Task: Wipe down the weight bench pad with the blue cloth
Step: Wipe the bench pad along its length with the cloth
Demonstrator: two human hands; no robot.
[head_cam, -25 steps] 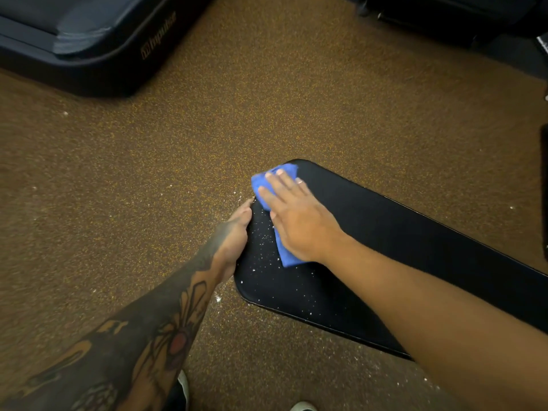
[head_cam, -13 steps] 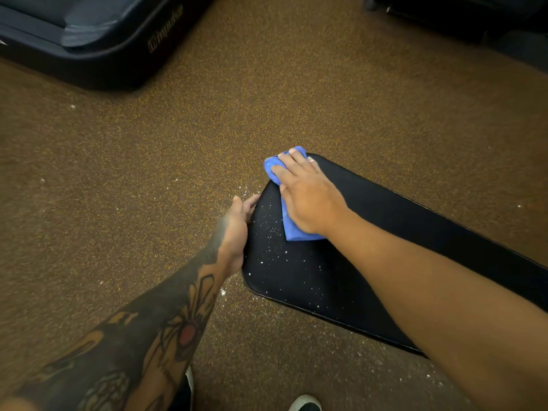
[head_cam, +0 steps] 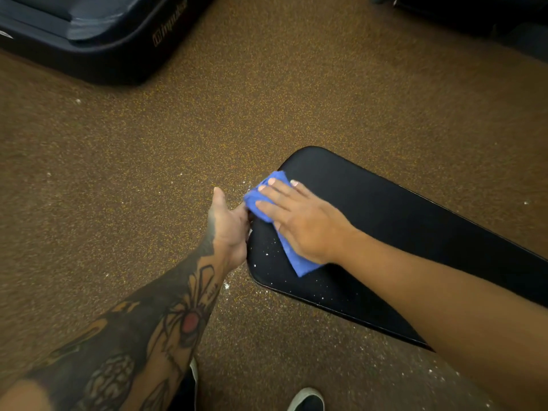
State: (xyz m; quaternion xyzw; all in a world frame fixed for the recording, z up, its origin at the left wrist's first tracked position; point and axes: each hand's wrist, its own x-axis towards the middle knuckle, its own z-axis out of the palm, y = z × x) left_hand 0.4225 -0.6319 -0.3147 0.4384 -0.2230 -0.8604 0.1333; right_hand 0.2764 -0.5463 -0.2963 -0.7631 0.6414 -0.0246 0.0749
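Note:
The black weight bench pad (head_cam: 400, 221) runs from the centre toward the right edge, with white specks on its near left end. A folded blue cloth (head_cam: 292, 259) lies on that end, reaching the pad's left edge. My right hand (head_cam: 302, 221) presses flat on the cloth, fingers spread and pointing left. My left hand (head_cam: 228, 223) is cupped against the pad's left edge just below the cloth, thumb up; its fingers are hidden under the edge.
Brown speckled rubber floor (head_cam: 148, 161) surrounds the bench, with white crumbs near the pad's end. A dark machine base (head_cam: 98, 37) sits at the top left, more dark equipment (head_cam: 474, 13) at the top right. My shoes (head_cam: 305, 400) show at the bottom.
My right hand has slid the blue cloth from the pad's far corner back toward the left edge and nearer me. My left hand has closed in against the pad's edge.

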